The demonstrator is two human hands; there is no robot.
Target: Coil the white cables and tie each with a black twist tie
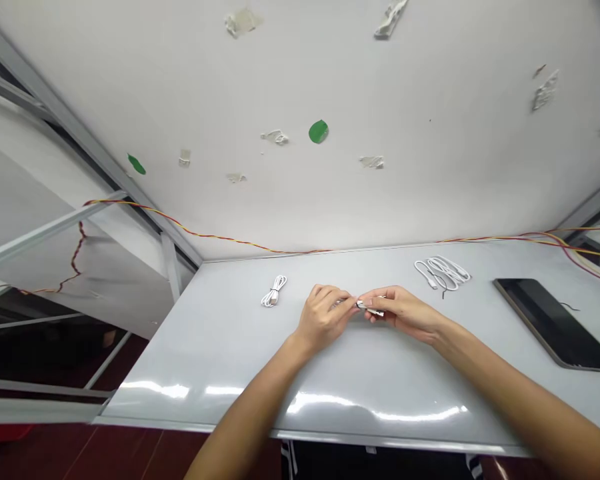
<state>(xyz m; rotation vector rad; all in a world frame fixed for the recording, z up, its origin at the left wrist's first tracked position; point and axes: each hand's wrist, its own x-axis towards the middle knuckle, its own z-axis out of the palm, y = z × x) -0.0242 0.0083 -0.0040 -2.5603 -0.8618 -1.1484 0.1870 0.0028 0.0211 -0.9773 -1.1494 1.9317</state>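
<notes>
L hand (323, 319) and R hand (400, 312) meet over the middle of the surface (195, 360), fingers curled in, both pinching a white cable (371, 310) w/ a small metal plug showing at the fingertips. Neither hand is open: thumbs + fingers are closed on the cable, tips nearly touching each other. Most of the cable is hidden by the fingers, so its length can't be seen, and it's hard to tell exactly which bit each hand has.

Well left of L hand lies a small, tightly folded white cable bundle (274, 291). Further back on the right is a bigger, looser white cable coil (441, 273) w/ a thin dark wire by it. Far right, a dark tablet (555, 323) w/ a brownish edge lies flat.

Surface is pale grey + glossy, w/ bright reflections near the front edge. A twisted red-yellow wire (205, 235) runs along the back edge, below a white panel (430, 167) w/ green patches (319, 131) + old tape scraps (275, 137).
</notes>
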